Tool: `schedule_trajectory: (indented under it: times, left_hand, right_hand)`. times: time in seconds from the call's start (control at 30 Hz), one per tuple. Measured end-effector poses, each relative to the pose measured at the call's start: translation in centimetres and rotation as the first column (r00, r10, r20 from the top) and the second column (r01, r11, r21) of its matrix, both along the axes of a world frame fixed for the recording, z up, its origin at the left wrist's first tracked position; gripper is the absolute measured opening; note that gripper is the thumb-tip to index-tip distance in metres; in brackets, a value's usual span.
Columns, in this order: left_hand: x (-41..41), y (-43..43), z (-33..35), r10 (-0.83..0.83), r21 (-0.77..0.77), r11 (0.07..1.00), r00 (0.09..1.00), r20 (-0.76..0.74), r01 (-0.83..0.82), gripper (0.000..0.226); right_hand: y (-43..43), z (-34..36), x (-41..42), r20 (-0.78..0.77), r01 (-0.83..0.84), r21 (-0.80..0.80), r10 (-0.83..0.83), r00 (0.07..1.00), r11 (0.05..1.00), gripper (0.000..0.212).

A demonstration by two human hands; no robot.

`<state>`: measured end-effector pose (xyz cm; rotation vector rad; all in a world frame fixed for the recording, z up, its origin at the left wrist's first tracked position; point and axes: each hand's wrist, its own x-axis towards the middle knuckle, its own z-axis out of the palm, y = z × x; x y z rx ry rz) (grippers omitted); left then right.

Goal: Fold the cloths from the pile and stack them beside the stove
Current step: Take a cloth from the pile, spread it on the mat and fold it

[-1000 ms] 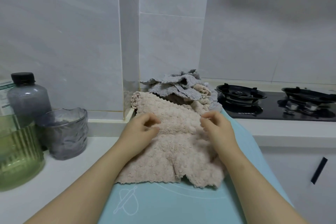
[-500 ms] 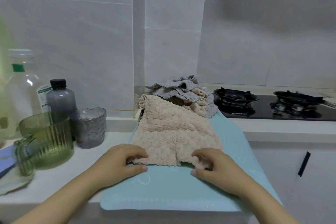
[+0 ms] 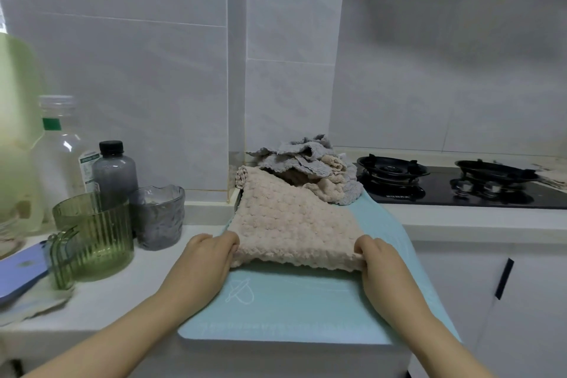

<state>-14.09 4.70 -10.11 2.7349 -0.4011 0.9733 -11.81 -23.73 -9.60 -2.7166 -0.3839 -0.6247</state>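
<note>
Cloth in both hands (near corners)

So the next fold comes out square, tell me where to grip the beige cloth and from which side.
Take the beige cloth by its two near corners, from the person's side, where the left hand and right hand grip it. It lies spread on the blue mat with its far end against the pile, so the near edge is the free one to lift.
</note>
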Motion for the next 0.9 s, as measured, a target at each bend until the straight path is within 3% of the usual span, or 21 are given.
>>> schedule_trajectory:
  times: [0.07, 0.13, 0.27, 0.43, 0.57, 0.67, 0.8, 0.9]
  left_hand:
    - [-0.2, -0.2, 0.0, -0.075, -0.076, 0.995, 0.993, -0.088, 0.069, 0.019]
    - [-0.2, 0.1, 0.0, -0.156, -0.147, 0.981, 0.971, -0.181, 0.130, 0.009]
    - [-0.2, 0.8, 0.3, -0.235, -0.201, 0.964, 0.914, -0.330, 0.175, 0.029]
    - [-1.1, 1.5, 0.3, -0.234, -0.367, 0.923, 0.925, -0.299, 0.114, 0.040]
    - [-2.1, 1.4, 1.3, -0.352, -0.650, 0.756, 0.887, -0.300, 0.080, 0.042]
    - [-2.6, 1.4, 1.6, -0.311, -0.599, 0.799, 0.890, -0.333, 0.055, 0.027]
    - [-3.3, 1.9, 2.0, -0.249, -0.479, 0.876, 0.895, -0.369, 0.046, 0.008]
    - [-4.3, 1.8, 2.5, -0.265, -0.441, 0.895, 0.870, -0.415, 0.062, 0.013]
  right_hand:
    - [-0.3, 0.0, 0.0, -0.026, 0.002, -0.067, -0.004, 1.000, 0.998, 0.019]
    - [-0.7, -0.1, -0.2, -0.078, -0.017, -0.089, 0.010, 0.997, 0.996, 0.010]
    - [-1.6, -0.4, -0.1, -0.156, -0.039, 0.130, 0.059, 0.986, 0.991, 0.019]
    - [-2.4, -0.2, -0.6, -0.142, 0.014, 0.224, 0.019, 0.990, 0.974, 0.033]
    - [-3.5, 0.5, -1.4, -0.160, -0.042, 0.223, 0.079, 0.984, 0.974, 0.031]
    - [-4.2, 1.4, -2.1, -0.186, -0.072, 0.213, 0.113, 0.976, 0.974, 0.030]
    - [-5.5, 2.4, -2.9, -0.264, -0.075, 0.121, 0.104, 0.959, 0.990, 0.009]
    - [-6.5, 2.9, -3.6, -0.349, -0.094, 0.138, 0.137, 0.927, 0.986, 0.005]
